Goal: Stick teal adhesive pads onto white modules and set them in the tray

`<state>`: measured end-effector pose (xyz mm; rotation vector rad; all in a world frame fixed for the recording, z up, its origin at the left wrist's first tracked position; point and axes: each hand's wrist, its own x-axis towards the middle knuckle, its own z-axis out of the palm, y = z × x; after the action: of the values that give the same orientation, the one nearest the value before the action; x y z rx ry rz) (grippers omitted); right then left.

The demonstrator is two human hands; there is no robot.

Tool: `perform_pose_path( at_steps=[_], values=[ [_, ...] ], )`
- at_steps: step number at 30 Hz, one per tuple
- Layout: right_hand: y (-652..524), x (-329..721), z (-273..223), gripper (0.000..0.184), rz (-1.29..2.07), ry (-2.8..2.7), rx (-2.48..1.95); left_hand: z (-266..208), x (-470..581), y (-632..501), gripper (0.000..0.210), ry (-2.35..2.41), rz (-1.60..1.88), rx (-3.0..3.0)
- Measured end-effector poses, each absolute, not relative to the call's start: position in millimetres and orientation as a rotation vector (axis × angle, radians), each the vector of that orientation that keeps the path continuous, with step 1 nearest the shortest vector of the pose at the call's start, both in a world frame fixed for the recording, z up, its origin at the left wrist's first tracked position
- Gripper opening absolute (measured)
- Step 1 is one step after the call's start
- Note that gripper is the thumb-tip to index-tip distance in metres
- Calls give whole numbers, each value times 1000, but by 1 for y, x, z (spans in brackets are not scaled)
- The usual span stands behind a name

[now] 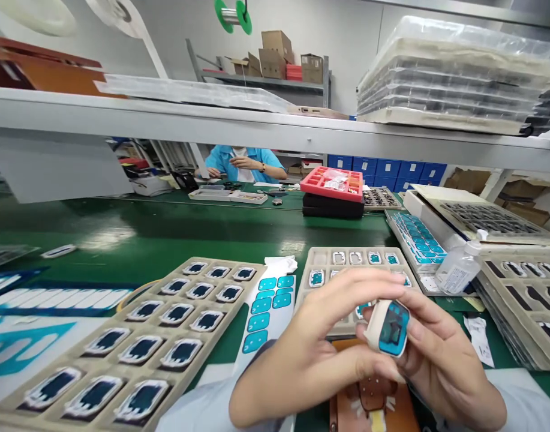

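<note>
In front of me I hold a small rounded-square white case [394, 329], like a watch case, with a glossy teal film on its face. My right hand [445, 354] grips its right edge between thumb and fingers. From the left, my left hand [317, 339] curls round it, index finger arched above and thumb below. Under both hands lies a brown fixture [373, 396] with a yellow patch. Behind them, partly covered, is a beige tray [320, 257] with white and teal pieces in its pockets.
A larger beige tray [169, 333] of white-rimmed dark pieces lies left, beside a sheet of teal stickers [258, 323]. A clear pump bottle [459, 267] and stacked trays [517, 300] stand right. Across the green bench [203, 225] sits a co-worker in blue [261, 159]. A white shelf [239, 124] crosses overhead.
</note>
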<state>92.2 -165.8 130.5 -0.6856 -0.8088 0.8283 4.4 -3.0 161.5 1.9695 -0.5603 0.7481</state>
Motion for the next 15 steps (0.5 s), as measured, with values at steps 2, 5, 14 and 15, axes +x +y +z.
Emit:
perform_pose_path(
  at_steps=[2,5,14,15],
  values=[
    [-166,93,128,31,866,-836,-684,164,8,1,46,-589,727,1962],
    [-166,95,124,40,878,-853,-715,165,11,5,49,-596,728,1984],
    [-159,100,124,22,588,-788,-900,163,14,2,52,-746,784,2046],
    [-158,100,124,20,567,-779,-902,163,14,1,52,-731,782,2049]
  ],
)
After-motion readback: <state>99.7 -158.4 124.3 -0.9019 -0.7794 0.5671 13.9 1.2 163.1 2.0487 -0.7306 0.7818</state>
